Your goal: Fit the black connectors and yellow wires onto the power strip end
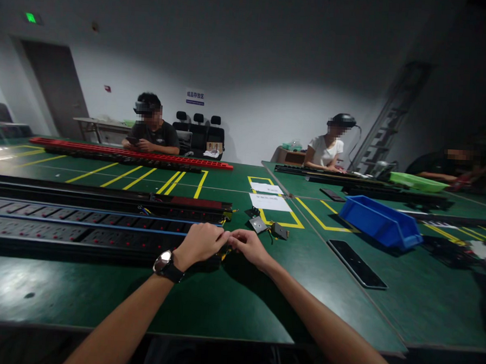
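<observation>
Long black socket strips with blue edges lie on the green table at the left. At their right end my left hand, with a watch on its wrist, has its fingers pressed together over the strip. My right hand pinches close beside it, fingertips meeting near yellow-green wires. What either hand holds is too small or hidden to make out. Behind my hands lie two small grey and black plates with wires, one of them a dark piece.
A blue bin and a black phone-like slab rest on the right. White papers lie ahead. Across the table, people sit behind a red rail, black strips and a green tray.
</observation>
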Demonstrator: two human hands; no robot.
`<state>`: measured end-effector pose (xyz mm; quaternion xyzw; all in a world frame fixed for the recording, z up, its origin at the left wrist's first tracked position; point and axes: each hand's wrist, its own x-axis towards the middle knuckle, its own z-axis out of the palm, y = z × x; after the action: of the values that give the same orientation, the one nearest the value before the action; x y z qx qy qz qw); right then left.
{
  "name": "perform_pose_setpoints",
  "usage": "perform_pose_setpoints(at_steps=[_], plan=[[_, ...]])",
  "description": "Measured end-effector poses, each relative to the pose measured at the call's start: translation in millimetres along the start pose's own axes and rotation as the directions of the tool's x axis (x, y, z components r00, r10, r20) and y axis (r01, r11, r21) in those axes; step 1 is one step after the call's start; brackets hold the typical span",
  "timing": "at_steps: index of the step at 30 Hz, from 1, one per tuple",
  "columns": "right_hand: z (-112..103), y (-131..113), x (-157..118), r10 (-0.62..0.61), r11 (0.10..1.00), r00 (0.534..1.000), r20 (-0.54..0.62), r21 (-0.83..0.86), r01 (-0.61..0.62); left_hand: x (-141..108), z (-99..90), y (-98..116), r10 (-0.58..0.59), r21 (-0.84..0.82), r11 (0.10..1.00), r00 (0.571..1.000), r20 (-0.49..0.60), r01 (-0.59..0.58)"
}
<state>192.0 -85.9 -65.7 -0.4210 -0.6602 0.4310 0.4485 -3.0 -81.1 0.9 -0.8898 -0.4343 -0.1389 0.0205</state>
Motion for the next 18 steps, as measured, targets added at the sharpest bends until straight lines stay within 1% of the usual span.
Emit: perform_pose_setpoints(at_steps=[5,11,18], plan=[[3.8,0.4,1.6,-0.066,0.997,0.998,-0.018,-0.038,0.066,0.3,2.6,-1.6,0.016,0.035,0.999,1.000,0.002,-0.016],[3.6,-2.5,2.0,-0.143,0.983,0.989,0.029,-0.111,0.146,-0.5,2.1,-0.5,0.003,0.040,0.999,1.000,0.004,-0.003],[2.0,-2.6,1.4,-0.147,0.980,0.984,0.105,-0.121,0.159,-0.4,1.6,-0.2,0.007,0.019,1.000,1.000,-0.007,-0.006]])
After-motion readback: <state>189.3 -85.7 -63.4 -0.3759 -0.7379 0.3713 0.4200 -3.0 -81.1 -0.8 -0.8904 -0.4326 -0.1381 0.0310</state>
